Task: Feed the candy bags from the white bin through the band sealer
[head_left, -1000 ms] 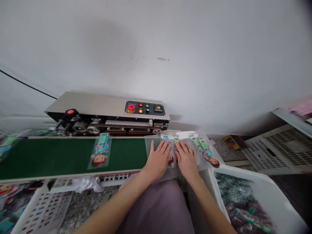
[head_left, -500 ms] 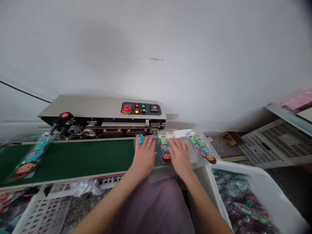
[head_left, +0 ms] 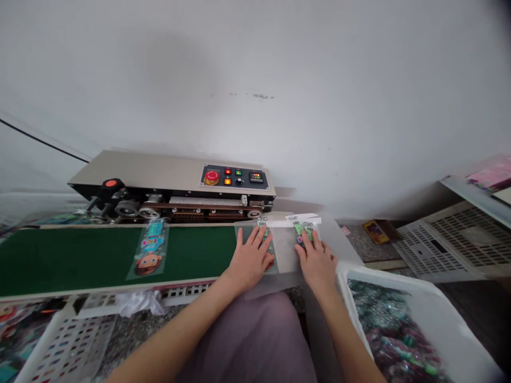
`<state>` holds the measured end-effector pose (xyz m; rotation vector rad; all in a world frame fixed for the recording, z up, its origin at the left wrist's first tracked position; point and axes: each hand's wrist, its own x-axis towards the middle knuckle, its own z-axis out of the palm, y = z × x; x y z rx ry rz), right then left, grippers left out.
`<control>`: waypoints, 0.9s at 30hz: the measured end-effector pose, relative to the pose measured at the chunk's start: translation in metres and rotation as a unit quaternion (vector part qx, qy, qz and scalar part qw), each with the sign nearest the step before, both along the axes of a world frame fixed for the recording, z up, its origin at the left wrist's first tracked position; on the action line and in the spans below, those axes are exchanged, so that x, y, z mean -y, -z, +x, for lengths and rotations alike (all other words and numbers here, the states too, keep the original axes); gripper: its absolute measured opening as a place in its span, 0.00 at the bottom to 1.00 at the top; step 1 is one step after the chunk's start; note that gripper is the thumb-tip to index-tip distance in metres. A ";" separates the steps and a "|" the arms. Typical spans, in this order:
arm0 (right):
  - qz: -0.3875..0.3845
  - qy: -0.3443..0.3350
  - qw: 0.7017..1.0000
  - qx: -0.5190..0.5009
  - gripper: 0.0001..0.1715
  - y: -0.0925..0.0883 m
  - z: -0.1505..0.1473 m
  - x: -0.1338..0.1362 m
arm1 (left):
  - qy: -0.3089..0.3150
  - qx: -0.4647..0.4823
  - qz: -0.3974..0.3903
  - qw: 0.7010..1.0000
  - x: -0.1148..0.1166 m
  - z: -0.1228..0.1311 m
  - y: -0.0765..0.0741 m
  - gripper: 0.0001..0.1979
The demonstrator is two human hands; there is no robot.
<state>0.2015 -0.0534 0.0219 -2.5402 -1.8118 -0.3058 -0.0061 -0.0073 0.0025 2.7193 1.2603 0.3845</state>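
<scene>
My left hand (head_left: 250, 259) lies flat with spread fingers on a clear toy packet (head_left: 264, 240) at the right end of the green conveyor belt (head_left: 80, 259). My right hand (head_left: 318, 260) rests flat, fingers apart, on two more packets (head_left: 302, 232) lying side by side on the grey feed plate (head_left: 333, 239). Another packet with a cartoon face (head_left: 148, 250) lies on the belt further left, below the sealing machine (head_left: 167, 183).
A white crate (head_left: 423, 298) of wrapped sweets stands at my lower right. White perforated baskets (head_left: 447, 239) sit at the far right and a basket (head_left: 59, 346) at the lower left. The machine's control panel (head_left: 235, 177) shows lit lamps. My lap fills the bottom centre.
My left hand slid one packet onto the belt and now presses another at its right end. My right hand shifted right onto the last two packets. The sent packet rode left along the belt.
</scene>
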 end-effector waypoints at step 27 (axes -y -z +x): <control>0.017 -0.045 0.999 -0.026 0.32 0.009 0.007 0.003 | 0.061 -0.023 -0.035 0.997 -0.011 0.052 -0.020 0.34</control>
